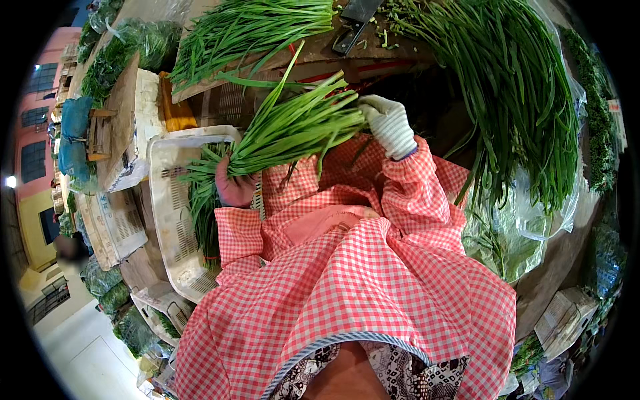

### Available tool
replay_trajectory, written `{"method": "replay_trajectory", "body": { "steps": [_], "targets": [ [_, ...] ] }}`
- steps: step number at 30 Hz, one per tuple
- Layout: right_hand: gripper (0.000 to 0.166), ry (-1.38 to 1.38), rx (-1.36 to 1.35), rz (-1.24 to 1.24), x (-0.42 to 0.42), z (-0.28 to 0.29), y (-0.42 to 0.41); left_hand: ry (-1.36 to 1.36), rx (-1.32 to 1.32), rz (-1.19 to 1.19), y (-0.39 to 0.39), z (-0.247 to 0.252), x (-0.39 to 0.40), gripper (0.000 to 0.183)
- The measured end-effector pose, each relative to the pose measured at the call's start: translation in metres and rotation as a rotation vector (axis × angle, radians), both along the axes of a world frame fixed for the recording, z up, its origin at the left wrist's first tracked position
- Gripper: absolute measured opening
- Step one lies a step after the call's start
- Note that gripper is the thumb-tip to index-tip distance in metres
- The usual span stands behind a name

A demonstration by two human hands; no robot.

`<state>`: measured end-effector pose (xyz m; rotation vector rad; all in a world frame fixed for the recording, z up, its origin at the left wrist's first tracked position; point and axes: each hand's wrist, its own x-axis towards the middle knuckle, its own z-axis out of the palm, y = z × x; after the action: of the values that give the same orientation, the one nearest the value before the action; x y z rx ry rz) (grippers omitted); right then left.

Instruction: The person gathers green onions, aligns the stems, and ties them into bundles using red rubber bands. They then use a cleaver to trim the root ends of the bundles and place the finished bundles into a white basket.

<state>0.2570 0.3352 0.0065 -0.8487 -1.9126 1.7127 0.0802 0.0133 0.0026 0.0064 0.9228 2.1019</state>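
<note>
My left hand (235, 186) is closed around the leafy part of a bunch of garlic chives (300, 130), held across my front above my lap. The pale cut stems point to the right. At those stem ends is my right hand (387, 122), in a white knitted glove, its fingers curled against them; some fingertips are hidden. Below and left of my left hand, more chives (205, 235) lie in a white plastic crate (167, 220). A cleaver (352, 32) with a black handle rests on the wooden board (275, 62) ahead.
Trimmed chives (260, 30) lie on the board's left, with stem scraps (387, 42) near the cleaver. A large heap of chives (510, 100) hangs over clear plastic sheeting (510, 240) at my right. A foam box (150, 120) and bagged greens (155, 42) stand left.
</note>
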Motion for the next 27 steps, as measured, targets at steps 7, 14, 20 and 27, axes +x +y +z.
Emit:
{"method": "replay_trajectory", "body": {
  "steps": [7,14,20,27],
  "targets": [
    [0.029,-0.216,-0.067,-0.122,0.069,0.015,0.06,-0.097,-0.074,0.28,0.009,0.004,-0.003,0.032],
    [0.064,0.199,-0.235,0.226,-0.011,0.022,-0.021,-0.006,-0.157,0.3,0.02,0.0,-0.003,0.037],
    [0.033,0.12,-0.274,0.329,-0.011,0.021,-0.022,-0.045,-0.161,0.275,0.011,-0.007,-0.008,0.036],
    [0.018,-0.007,-0.238,-0.019,0.051,0.043,0.023,-0.046,-0.121,0.25,0.012,-0.005,-0.009,0.034]
  ]
}}
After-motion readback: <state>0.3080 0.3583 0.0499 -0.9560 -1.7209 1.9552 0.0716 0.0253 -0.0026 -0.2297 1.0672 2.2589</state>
